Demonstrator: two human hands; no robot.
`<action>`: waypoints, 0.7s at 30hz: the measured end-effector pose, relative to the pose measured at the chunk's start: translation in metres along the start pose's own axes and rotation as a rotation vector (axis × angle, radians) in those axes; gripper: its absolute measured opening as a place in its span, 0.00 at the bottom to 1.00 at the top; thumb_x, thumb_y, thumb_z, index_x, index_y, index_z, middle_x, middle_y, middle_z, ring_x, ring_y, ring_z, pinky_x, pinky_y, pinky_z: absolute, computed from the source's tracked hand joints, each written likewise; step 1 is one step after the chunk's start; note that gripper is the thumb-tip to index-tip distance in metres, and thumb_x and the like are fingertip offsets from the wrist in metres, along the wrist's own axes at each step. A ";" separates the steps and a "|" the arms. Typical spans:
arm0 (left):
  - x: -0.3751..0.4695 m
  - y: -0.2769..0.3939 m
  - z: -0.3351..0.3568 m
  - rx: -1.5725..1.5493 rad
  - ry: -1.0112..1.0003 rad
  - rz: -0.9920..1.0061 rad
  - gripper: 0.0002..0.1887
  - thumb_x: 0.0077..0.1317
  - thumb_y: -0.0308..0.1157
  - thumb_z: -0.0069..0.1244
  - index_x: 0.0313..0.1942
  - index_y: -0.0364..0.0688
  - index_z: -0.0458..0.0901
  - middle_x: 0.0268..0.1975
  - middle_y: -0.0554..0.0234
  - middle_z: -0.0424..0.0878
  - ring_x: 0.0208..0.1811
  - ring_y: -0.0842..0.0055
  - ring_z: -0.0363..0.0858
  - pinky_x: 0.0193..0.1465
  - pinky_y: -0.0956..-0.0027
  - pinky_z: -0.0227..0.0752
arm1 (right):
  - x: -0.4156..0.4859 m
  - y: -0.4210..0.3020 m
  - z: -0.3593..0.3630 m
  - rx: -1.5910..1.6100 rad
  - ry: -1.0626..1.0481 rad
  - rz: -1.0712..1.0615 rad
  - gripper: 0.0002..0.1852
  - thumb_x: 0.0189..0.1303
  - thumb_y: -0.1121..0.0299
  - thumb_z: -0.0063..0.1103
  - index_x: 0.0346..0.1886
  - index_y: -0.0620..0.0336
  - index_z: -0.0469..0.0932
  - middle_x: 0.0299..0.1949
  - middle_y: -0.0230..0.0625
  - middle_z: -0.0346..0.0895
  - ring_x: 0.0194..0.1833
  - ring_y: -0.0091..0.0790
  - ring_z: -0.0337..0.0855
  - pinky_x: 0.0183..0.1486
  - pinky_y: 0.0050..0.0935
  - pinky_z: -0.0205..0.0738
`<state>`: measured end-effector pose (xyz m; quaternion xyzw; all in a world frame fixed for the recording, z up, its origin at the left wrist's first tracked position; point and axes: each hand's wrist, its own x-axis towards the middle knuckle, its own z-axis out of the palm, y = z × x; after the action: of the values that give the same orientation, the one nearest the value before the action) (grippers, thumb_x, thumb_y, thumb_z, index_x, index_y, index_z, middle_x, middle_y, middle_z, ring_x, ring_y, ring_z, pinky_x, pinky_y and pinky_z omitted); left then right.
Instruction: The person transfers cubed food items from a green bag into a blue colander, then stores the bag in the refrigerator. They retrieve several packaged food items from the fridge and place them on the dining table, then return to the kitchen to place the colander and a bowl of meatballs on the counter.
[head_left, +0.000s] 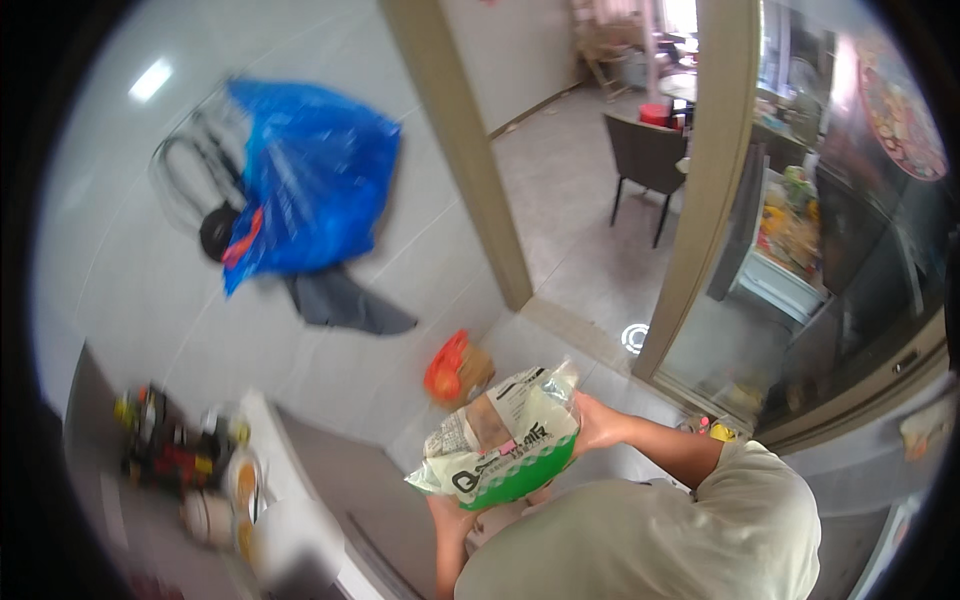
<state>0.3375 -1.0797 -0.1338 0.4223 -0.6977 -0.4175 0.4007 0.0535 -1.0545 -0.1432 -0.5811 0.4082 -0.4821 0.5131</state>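
I hold a large plastic food package (504, 444) in front of my body, one hand at each end. It is white and green with a newsprint pattern, bears writing, and a see-through window shows brown contents. My left hand (448, 511) grips the lower left end, its fingers mostly hidden under the package. Around the upper right end, by a crinkled clear corner, closes my right hand (594, 421). Beyond the package, low by the wall, are a red plastic bag (448, 367) and a brown bag (476, 369).
A blue plastic bag (322, 172) hangs against the tiled wall above grey cloth (349, 304). At left, a white-edged counter (296, 457) carries blurred jars and bottles. A door frame (465, 150) opens toward a chair (645, 154). Behind glass shows a pulled-out drawer (780, 289) of food.
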 end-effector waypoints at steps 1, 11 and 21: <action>0.027 0.007 0.005 -0.064 -0.073 -0.002 0.37 0.33 0.29 0.70 0.48 0.36 0.73 0.44 0.59 0.78 0.44 0.72 0.77 0.50 0.68 0.69 | 0.009 0.004 -0.011 -0.043 0.049 -0.020 0.54 0.25 0.68 0.82 0.61 0.62 0.57 0.55 0.39 0.67 0.57 0.33 0.66 0.58 0.34 0.64; 0.253 -0.090 0.080 -0.129 -0.511 0.216 0.41 0.33 0.29 0.71 0.52 0.33 0.71 0.46 0.56 0.79 0.46 0.72 0.79 0.50 0.66 0.73 | 0.058 0.012 -0.107 -0.103 0.519 -0.232 0.50 0.36 0.70 0.78 0.64 0.61 0.54 0.59 0.36 0.63 0.61 0.31 0.63 0.63 0.36 0.59; 0.444 -0.034 0.207 -0.090 -0.700 0.180 0.34 0.36 0.27 0.69 0.48 0.34 0.75 0.43 0.60 0.80 0.45 0.74 0.78 0.50 0.69 0.71 | 0.127 0.041 -0.270 -0.118 0.780 -0.088 0.56 0.24 0.60 0.82 0.62 0.61 0.58 0.58 0.41 0.58 0.62 0.41 0.58 0.65 0.37 0.51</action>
<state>0.0142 -1.4492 -0.1422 0.1727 -0.8078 -0.5302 0.1912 -0.1839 -1.2381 -0.1634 -0.3998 0.5743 -0.6637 0.2642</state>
